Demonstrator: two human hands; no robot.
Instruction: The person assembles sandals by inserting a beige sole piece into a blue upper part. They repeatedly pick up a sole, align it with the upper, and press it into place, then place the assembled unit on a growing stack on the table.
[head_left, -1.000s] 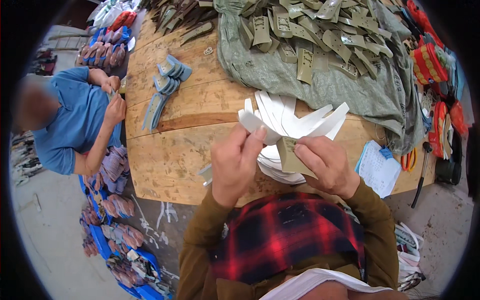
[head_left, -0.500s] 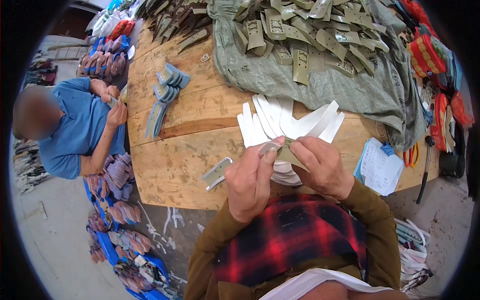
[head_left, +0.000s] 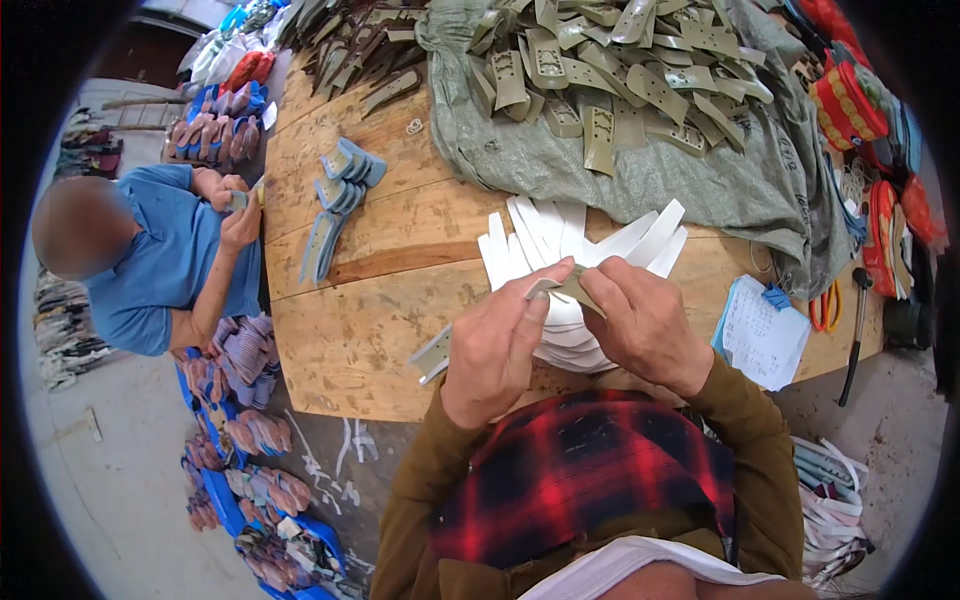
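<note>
Between my two hands, in front of my chest, is a curved olive moulded piece (head_left: 574, 288). My left hand (head_left: 492, 352) is closed on its left end, thumb and fingers pinching a pale strip (head_left: 542, 286) against it. My right hand (head_left: 645, 322) grips the other end, its fingers curled over the piece and partly hiding it. Just beyond and under my hands, a fan of white strips (head_left: 560, 235) lies on the wooden table (head_left: 400, 290). Left of my left hand rests another olive piece (head_left: 432, 354) with a white edge, partly covered by that hand.
A heap of olive pieces (head_left: 600, 75) lies on a grey-green woven sheet (head_left: 560, 165) at the back. Stacked blue-grey pieces (head_left: 340, 190) stand left. Written papers (head_left: 762, 335) and orange-handled scissors (head_left: 826, 308) lie right. Across the left edge, a person in blue (head_left: 175, 240) handles a small piece.
The held piece has tilted slightly and my left fingers have straightened along its end. My right hand has shifted a little. The view has moved slightly; the other person's hands have moved too.
</note>
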